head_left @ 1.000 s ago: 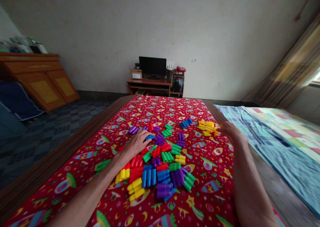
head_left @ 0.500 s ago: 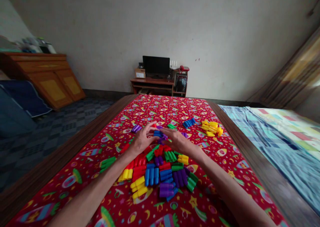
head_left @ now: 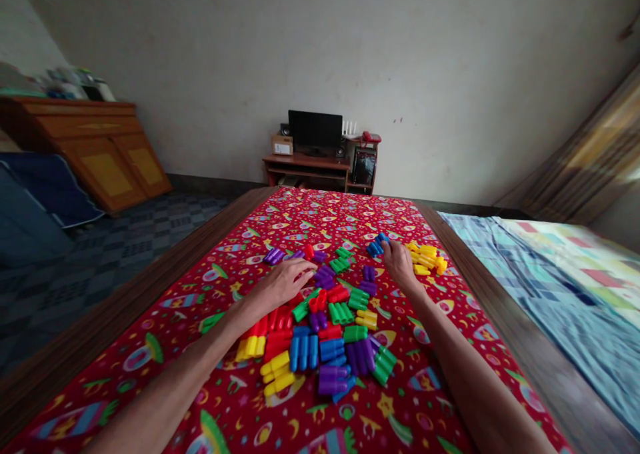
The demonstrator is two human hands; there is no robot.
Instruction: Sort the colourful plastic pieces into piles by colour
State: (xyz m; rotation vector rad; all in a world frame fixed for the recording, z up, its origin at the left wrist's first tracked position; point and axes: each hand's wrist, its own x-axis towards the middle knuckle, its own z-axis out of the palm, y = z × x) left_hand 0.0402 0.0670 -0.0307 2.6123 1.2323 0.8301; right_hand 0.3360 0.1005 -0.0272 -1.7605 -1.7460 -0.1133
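Note:
A heap of coloured plastic blocks (head_left: 325,334) lies on a red patterned cloth (head_left: 240,407). My left hand (head_left: 283,284) rests flat at the heap's far left edge. Its fingers are stretched out towards some purple blocks (head_left: 325,277) and hold nothing. My right hand (head_left: 399,262) reaches further back, its fingers curled round a blue block at a small group of blue blocks (head_left: 375,245). Just right of that hand sits a group of yellow blocks (head_left: 426,257). A lone purple block (head_left: 273,255) lies at the back left.
The cloth covers a long wooden table (head_left: 125,307). A bed with a blue checked sheet (head_left: 550,294) runs along the right side. A wooden cabinet (head_left: 105,151) stands at the left, and a desk with a monitor (head_left: 315,134) against the far wall.
My right hand has come from the yellow blocks to meet the left hand at a blue block, then carried it back right to the blue group. My left hand has settled flat.

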